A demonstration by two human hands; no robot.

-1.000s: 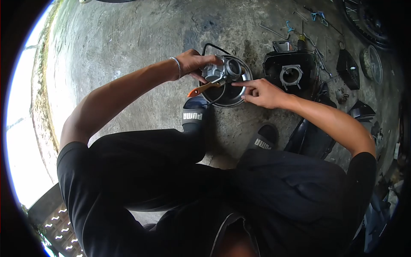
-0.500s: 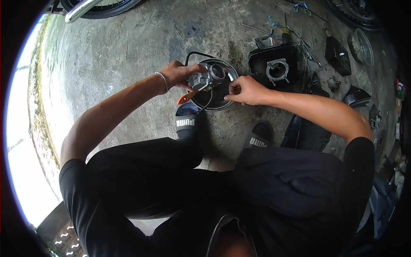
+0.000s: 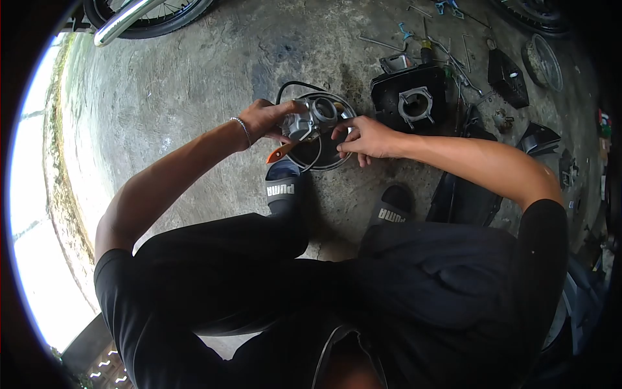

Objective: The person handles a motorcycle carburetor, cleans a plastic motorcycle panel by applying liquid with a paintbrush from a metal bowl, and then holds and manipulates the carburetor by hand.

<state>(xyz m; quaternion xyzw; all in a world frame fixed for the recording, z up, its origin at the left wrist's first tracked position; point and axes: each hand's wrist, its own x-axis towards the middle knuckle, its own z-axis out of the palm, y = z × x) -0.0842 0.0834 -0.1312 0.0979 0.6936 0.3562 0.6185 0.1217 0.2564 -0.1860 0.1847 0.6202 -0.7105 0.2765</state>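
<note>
Carburetor [image 3: 307, 122] is gripped over the bowl [image 3: 332, 153] by left hand [image 3: 264, 119], its underside hidden. Right hand [image 3: 370, 138] is half open at bowl's edge; any hold can't be told. Brush [image 3: 279, 153] tip obscured. Open floor [image 3: 188, 91] seen leftward.

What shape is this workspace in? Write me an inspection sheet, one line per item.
Surface: grey concrete floor, with dark stained patches.
Job's things: carburetor held over a round bowl; orange-tipped handle by the bowl's near left rim, its far end hidden.
Clutter: black engine part, yellow-handled screwdriver and bent metal rod on the floor to the right, among other loose parts.
Hands: left hand grips the carburetor; right hand is at the bowl's right side, fingers bent; cannot tell if it holds anything small.
Cables: nothing seen; a black hose loops behind the carburetor.
Surroundings: spoked wheels at upper left and upper right.
</note>
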